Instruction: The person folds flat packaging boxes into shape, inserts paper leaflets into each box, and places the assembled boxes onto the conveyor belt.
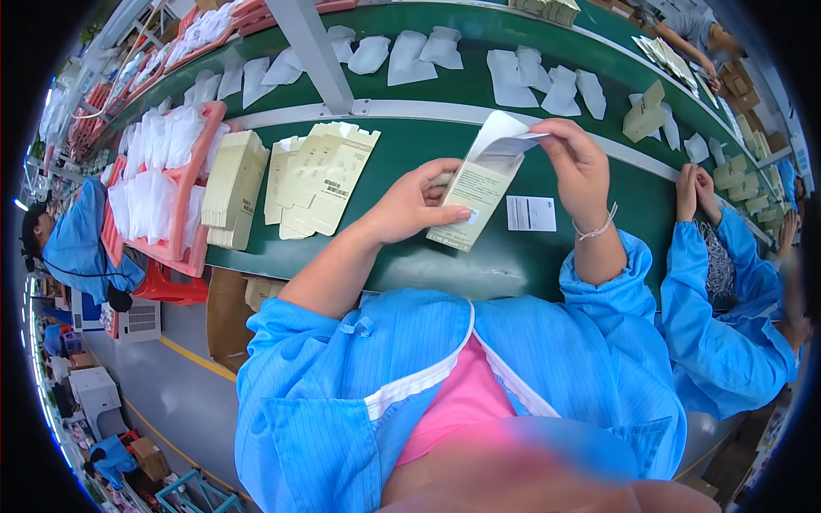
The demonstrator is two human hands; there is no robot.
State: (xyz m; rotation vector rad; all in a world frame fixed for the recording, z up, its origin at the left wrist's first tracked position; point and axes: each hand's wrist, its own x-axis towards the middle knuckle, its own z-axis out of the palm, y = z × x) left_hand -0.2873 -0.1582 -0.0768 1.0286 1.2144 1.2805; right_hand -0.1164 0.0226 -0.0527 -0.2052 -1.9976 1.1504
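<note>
A pale yellow-green carton (475, 190) with printed text stands tilted above the green table, its white-lined flap (505, 128) raised at the top. My left hand (419, 203) is closed round the carton's left side, thumb on the front face near a small white label. The fingers of my right hand (575, 156) pinch the upper right edge by the flap. What lies inside the carton is hidden. Below my right hand, a small white printed card (531, 214) lies flat on the table.
Flat folded cartons (318, 179) lie fanned out at left, beside a stack of cartons (233, 184). Pink trays (192, 184) hold white-wrapped items. White pouches (412, 60) lie on the green belt behind a metal rail (393, 109). A co-worker's hands (697, 190) are at right.
</note>
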